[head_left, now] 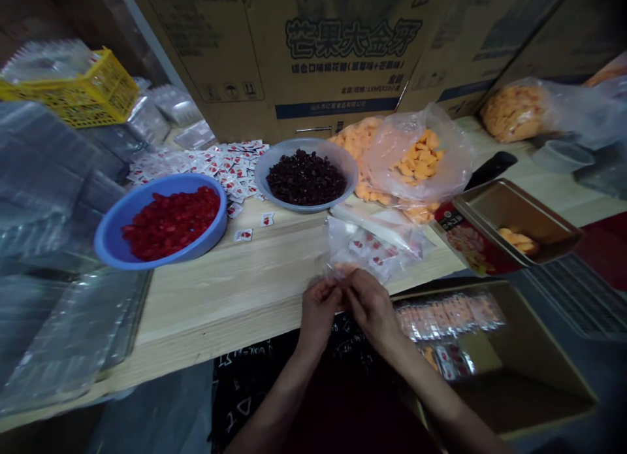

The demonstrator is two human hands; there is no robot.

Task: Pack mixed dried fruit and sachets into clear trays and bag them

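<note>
Both my hands meet at the front edge of the wooden table [235,291]. My left hand [318,310] and my right hand [369,307] pinch the near edge of a clear plastic bag [365,248] that lies on the table with small red-and-white packets inside. Behind it stand a blue bowl of red dried fruit [166,220] to the left and a grey-blue bowl of dark dried berries [306,175] in the middle. An open plastic bag of orange pieces [416,157] sits to the right of them.
Loose small packets [215,163] are scattered behind the bowls. Stacks of clear plastic trays [63,323] fill the left side, with a yellow crate [83,88] above. A metal tray [519,222] holds orange pieces at right. A carton [494,349] of sealed packs stands lower right. Cardboard boxes [313,55] wall the back.
</note>
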